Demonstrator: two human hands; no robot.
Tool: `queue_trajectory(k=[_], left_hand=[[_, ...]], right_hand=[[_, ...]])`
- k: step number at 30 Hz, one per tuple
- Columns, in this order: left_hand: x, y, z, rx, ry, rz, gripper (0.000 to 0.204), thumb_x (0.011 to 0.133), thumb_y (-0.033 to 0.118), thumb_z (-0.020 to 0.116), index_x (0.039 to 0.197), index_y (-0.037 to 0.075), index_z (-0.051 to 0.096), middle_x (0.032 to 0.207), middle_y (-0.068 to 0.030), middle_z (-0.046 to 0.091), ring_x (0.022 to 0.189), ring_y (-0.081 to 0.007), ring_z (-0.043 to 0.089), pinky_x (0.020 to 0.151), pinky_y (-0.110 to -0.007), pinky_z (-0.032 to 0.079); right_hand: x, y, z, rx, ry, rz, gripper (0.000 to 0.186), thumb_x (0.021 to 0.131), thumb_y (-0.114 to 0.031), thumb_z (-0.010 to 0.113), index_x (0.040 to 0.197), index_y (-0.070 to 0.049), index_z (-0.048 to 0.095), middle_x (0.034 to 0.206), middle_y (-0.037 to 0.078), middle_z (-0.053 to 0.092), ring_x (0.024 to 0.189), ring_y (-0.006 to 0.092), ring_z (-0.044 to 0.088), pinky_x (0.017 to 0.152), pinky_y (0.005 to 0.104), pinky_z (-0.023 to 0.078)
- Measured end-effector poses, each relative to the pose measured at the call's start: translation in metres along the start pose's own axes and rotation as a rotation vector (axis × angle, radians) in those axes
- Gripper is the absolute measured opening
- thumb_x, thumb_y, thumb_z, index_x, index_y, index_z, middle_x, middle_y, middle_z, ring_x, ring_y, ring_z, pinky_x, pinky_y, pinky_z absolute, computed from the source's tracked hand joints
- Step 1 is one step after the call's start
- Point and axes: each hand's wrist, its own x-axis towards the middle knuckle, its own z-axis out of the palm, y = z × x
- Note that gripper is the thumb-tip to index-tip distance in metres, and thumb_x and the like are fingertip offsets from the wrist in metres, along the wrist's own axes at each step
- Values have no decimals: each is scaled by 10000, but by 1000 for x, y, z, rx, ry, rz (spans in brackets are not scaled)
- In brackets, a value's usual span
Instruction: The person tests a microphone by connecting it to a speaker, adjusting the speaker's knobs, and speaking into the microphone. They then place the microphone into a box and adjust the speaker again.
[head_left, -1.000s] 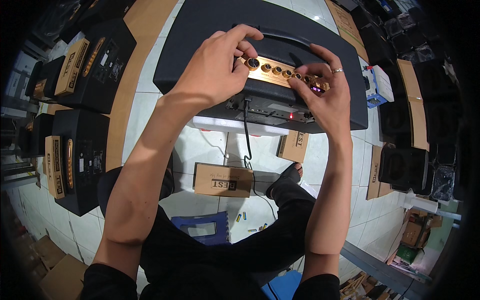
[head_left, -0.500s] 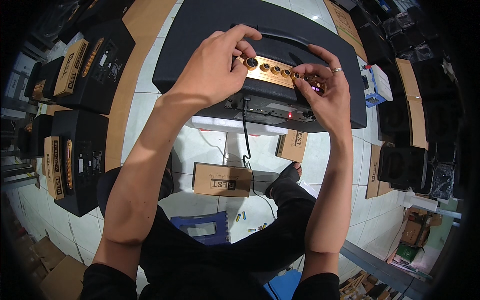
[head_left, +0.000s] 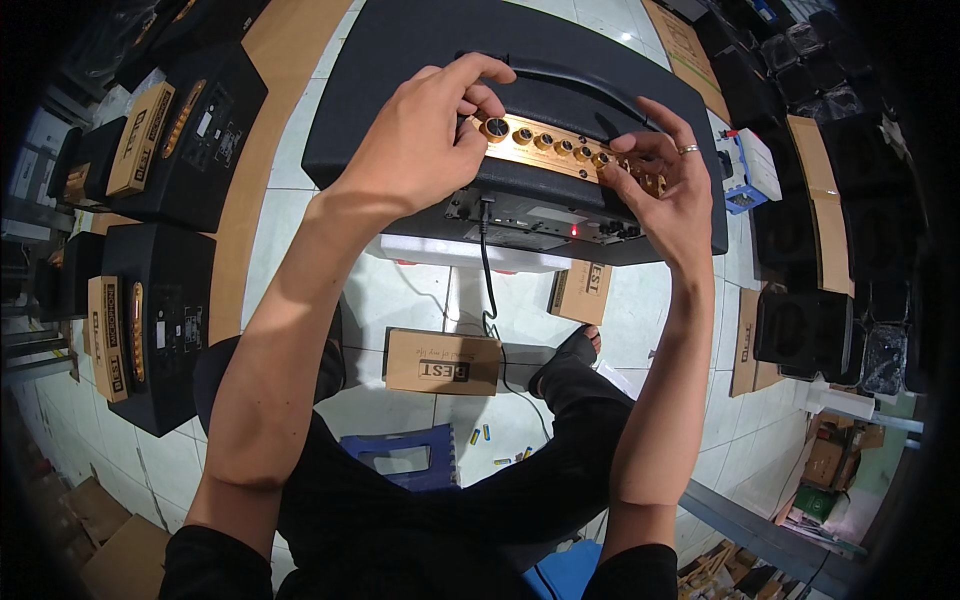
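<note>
A black speaker amplifier [head_left: 400, 60] stands in front of me, with a gold control panel [head_left: 535, 155] on its top. My left hand [head_left: 405, 140] is closed around the edge of the large black-topped knob [head_left: 497, 129] at the panel's left end, index finger raised. Toward the right end, my right hand [head_left: 672, 195], which wears a ring, pinches a small gold knob [head_left: 601, 160] between thumb and finger; its fingers hide the panel's end. Behind the panel arches a black carrying handle [head_left: 570, 75]. A black power cord [head_left: 487, 260] is plugged into the near side, where a red light [head_left: 575, 232] glows.
Cardboard boxes [head_left: 443, 362] lie on the tiled floor between my feet and the amplifier. Loose batteries [head_left: 481, 435] lie by a blue plastic stool [head_left: 400, 455]. More black speakers [head_left: 160, 320] line the left. A blue-and-white box [head_left: 750, 170] and stacked black cabinets [head_left: 810, 330] stand at right.
My right hand has shifted slightly right along the panel, uncovering more small knobs. My left hand stays at the large knob. The view has moved slightly.
</note>
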Motion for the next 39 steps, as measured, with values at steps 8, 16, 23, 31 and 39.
queue_trajectory(k=[8,16,23,31,39], left_hand=[[0,-1,2,-15,4,12,461,881,11,565,1333,88,618,1018,-78,731,966,-186,643,896,-311,521],[1,1,1,0,-1,24,476,875,10,562,1339,99,621,1027,-71,730,954,-178,638,876,-296,512],[0,3,-2,-12,-9,12,426,871,-16,550,1288,48,615,1011,-121,716,955,-247,653,864,-370,541],[0,-6,-1,45,-4,84,470,883,-11,563,1339,89,621,1047,-70,731,1008,-174,670,981,-305,510],[0,-5,5,95,3,102,482,873,10,578,1341,114,631,1064,-68,738,1026,-180,675,1002,-320,516]], right_hand=[[-2,-10,1,-44,-18,40,657,860,-21,790,1454,-93,519,1020,72,760,951,148,738,840,297,602],[-1,-9,1,-16,-11,59,651,869,-2,771,1459,-80,506,1001,82,780,931,145,746,844,291,605],[0,-13,4,-1,-21,84,651,875,9,762,1463,-70,496,1015,94,780,938,150,751,841,293,608],[-33,-6,-9,-115,348,-34,328,887,-59,773,1200,-31,679,932,80,765,842,125,730,756,262,570],[-105,16,13,-552,348,-65,172,838,-151,833,864,-56,692,724,41,629,655,192,624,619,327,492]])
